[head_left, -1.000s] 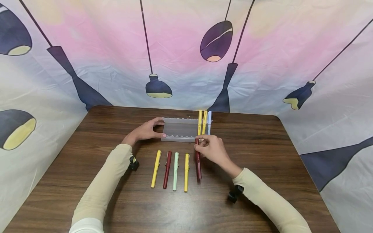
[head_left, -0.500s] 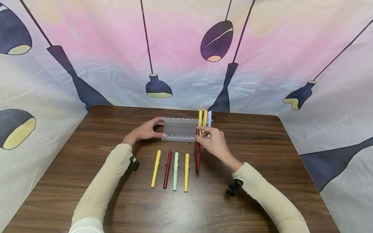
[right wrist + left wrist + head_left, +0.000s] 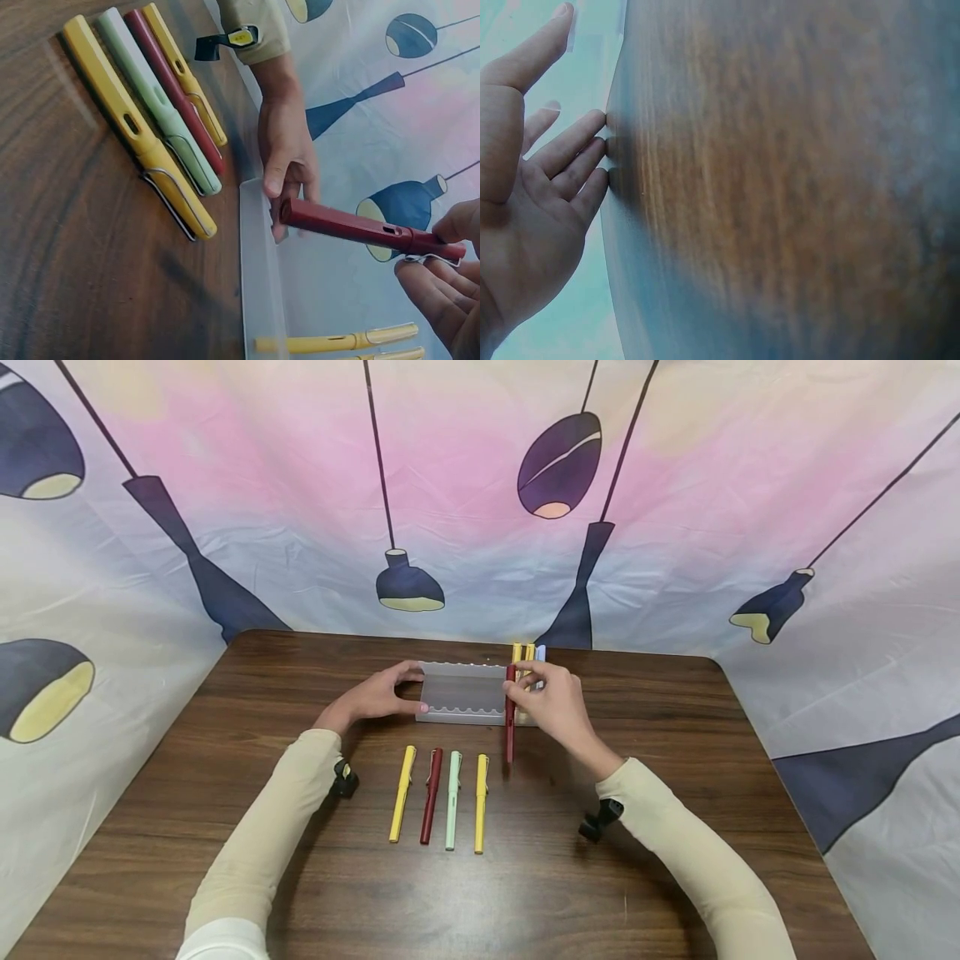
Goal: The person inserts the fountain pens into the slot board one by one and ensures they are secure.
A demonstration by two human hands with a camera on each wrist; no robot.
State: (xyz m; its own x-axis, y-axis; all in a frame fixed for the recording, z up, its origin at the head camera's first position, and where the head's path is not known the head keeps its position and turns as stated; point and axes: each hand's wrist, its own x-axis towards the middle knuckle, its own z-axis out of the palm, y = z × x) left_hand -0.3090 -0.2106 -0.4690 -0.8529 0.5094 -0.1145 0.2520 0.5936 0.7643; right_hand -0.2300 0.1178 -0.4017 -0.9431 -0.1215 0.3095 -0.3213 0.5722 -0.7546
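My right hand [image 3: 551, 697] pinches a dark red pen [image 3: 360, 230] near its capped, clipped end. The pen hangs over the right part of a clear pen tray [image 3: 465, 720] with scalloped edges, its other end reaching past the front wall. Two yellow pens [image 3: 322, 344] and a light blue pen [image 3: 541, 654] lie in the tray's right end, partly hidden behind this hand. At the tray's left end, my left hand [image 3: 378, 694] holds it, thumb on the front edge and fingers at the back. In the left wrist view, several of its fingertips [image 3: 596, 180] touch the table.
In front of the tray lies a row of pens on the wooden table [image 3: 360, 877]: a yellow pen [image 3: 402, 793], a red pen [image 3: 431, 796], a light green pen [image 3: 453, 800] and another yellow pen [image 3: 481, 803]. A lamp-patterned cloth [image 3: 480, 527] hangs behind the table.
My right hand has carried the dark red pen away from me, from in front of the tray to over its right part. The left hand keeps its place.
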